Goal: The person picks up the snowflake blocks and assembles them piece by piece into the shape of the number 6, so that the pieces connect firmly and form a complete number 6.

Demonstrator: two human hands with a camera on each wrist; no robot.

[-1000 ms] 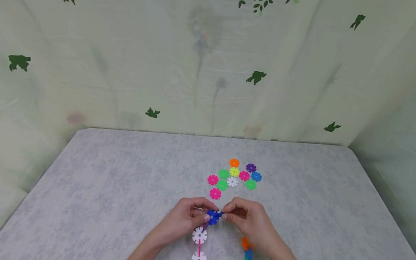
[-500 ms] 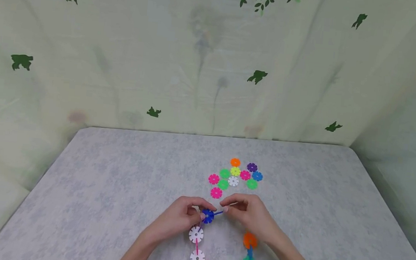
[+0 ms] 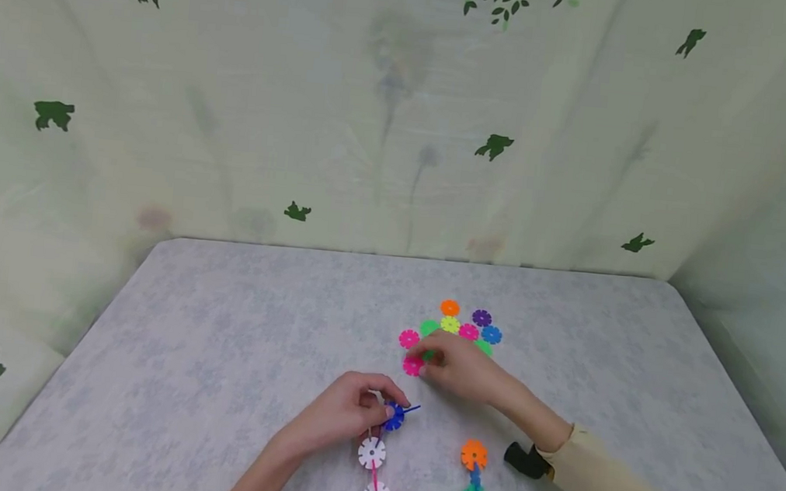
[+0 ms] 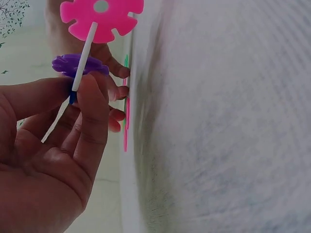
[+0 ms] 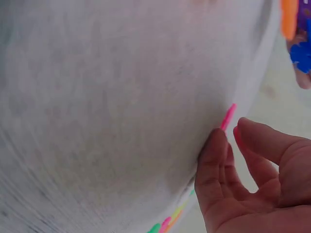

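Observation:
My left hand pinches a dark blue notched plastic disc between thumb and fingers. Another blue disc, seen edge-on, juts from its right side. Below it a linked chain runs down through a purple disc and white discs, then curves along the bottom and up to an orange disc at the right end. Beyond the chain, my right hand is down at a loose pink disc. In the right wrist view its fingertips meet that disc's edge, while the thumb stands apart.
Several loose discs lie in a cluster behind the right hand, among them an orange disc, a purple disc and a blue disc. The grey table ends at a pale curtain.
My right hand has let go of the jutting blue disc and moved away from me to the loose pink disc. The left hand still holds the chain, nearly in place.

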